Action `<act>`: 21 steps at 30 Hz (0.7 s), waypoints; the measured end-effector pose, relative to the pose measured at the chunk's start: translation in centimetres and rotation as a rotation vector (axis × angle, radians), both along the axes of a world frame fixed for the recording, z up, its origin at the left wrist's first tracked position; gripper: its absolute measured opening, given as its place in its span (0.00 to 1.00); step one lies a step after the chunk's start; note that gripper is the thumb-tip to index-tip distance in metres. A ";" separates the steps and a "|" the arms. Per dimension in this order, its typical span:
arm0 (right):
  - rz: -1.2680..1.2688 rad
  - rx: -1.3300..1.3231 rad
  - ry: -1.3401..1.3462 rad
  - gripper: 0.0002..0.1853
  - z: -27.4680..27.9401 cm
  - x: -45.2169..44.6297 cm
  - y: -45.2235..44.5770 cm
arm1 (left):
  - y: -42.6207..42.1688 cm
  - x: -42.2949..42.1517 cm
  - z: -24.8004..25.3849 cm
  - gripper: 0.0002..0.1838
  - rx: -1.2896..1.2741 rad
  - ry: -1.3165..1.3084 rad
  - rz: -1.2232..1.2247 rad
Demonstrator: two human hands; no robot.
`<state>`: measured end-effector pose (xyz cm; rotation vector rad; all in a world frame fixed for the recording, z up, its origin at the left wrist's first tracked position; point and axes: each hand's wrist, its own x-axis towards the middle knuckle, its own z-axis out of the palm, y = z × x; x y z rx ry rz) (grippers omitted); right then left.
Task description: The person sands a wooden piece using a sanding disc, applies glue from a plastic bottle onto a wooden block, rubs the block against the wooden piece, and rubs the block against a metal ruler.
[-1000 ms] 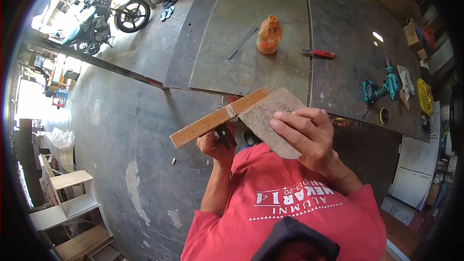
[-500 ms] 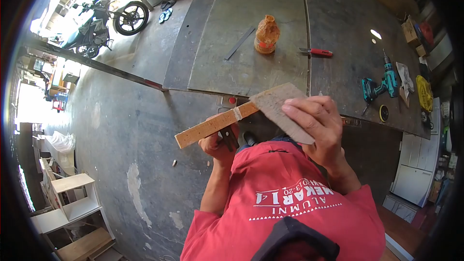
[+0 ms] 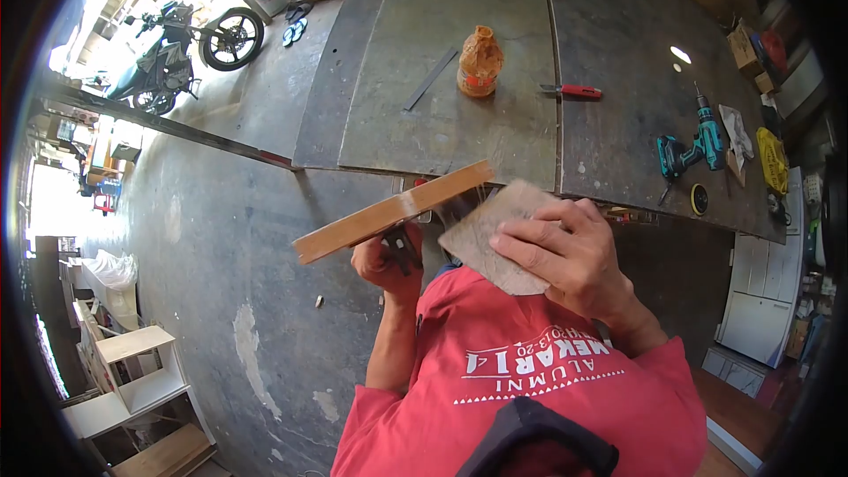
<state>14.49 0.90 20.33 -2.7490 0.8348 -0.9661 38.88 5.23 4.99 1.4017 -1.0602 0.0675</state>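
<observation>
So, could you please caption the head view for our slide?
Left hand at a wooden bar, right hand holding a flat piece.

I see room to reach between the orange bottle (image 3: 480, 68) and the red-handled knife (image 3: 580, 91), but the wooden bar (image 3: 389, 215) juts across the near edge of the tabletop (image 3: 397, 143).

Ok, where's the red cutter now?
Head view, upper right of centre: the red cutter lies across the seam in the worktop, right of the orange-brown bottle.
</observation>
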 end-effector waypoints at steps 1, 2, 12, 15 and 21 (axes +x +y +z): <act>0.052 0.031 0.043 0.24 -0.1 -0.4 0.0 | -0.2 -0.1 0.9 0.12 -0.044 -0.047 0.017; 0.048 0.031 0.042 0.24 -0.1 -0.5 0.0 | -0.2 0.1 1.3 0.12 -0.044 -0.048 0.013; -0.145 -0.133 -0.056 0.24 -1.3 -0.2 -1.1 | -0.1 -0.2 2.4 0.10 -0.026 -0.053 0.055; -0.114 -0.121 -0.070 0.23 -1.2 -0.8 -0.7 | 0.0 -0.3 2.9 0.08 -0.024 -0.021 0.098; -0.155 -0.068 -0.088 0.24 -0.8 -0.6 -1.7 | 0.5 0.3 2.0 0.11 0.026 -0.201 0.079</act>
